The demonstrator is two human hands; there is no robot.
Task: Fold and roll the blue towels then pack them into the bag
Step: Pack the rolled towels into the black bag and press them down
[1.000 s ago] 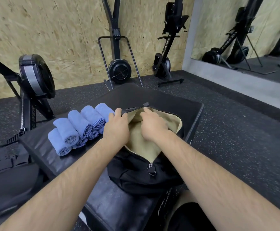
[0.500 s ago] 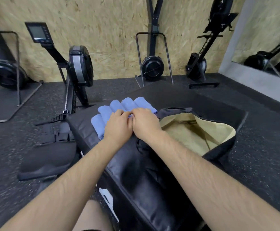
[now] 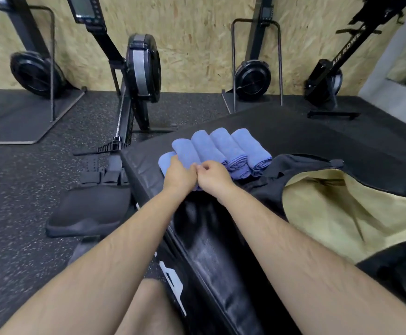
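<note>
Forearms stretch forward, left hand [image 3: 179,175] and right hand [image 3: 212,176] knuckle to knuckle. The left curls over a plush rolled blue towel [image 3: 165,162] (the right's grip is hidden) on the glossy padded bench [image 3: 211,238].

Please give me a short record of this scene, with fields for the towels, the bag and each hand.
towels: blue, rolled, side by side on the black pad
bag: black, open, tan inside, right of the towels; no towel seen in it
left hand: fingers curled over the near towel ends
right hand: touches the left hand, fingers curled; grip unclear
</note>
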